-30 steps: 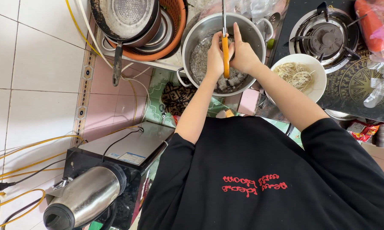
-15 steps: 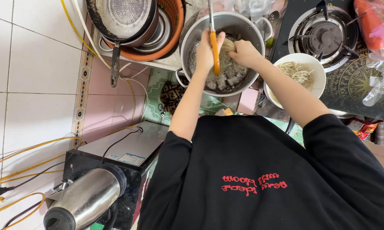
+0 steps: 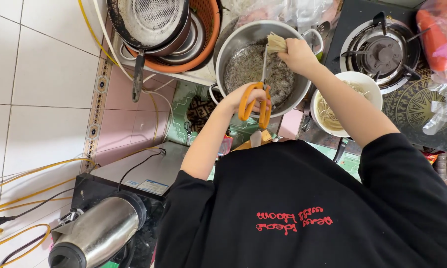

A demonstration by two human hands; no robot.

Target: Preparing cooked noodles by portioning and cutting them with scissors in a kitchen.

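Observation:
My left hand (image 3: 248, 97) grips orange-handled scissors (image 3: 264, 115) at the near rim of a steel pot (image 3: 231, 42). The blades reach up over the pot toward a bundle of pale strands (image 3: 276, 42). My right hand (image 3: 297, 55) pinches that bundle above the far side of the pot. Inside the pot lies a dark grey mass of small cut pieces (image 3: 245, 69). Whether the blades touch the strands I cannot tell.
A white bowl (image 3: 370, 84) with pale noodles sits right of the pot, next to a gas burner (image 3: 382, 49). An orange basket (image 3: 211, 30) holds a strainer and pans at the top left. A steel kettle (image 3: 99, 233) and yellow cables (image 3: 34, 171) lie at the lower left.
My left hand drew the scissors back toward my body, to the pot's near rim. My right hand shifted to the far side, now holding up a bundle of strands.

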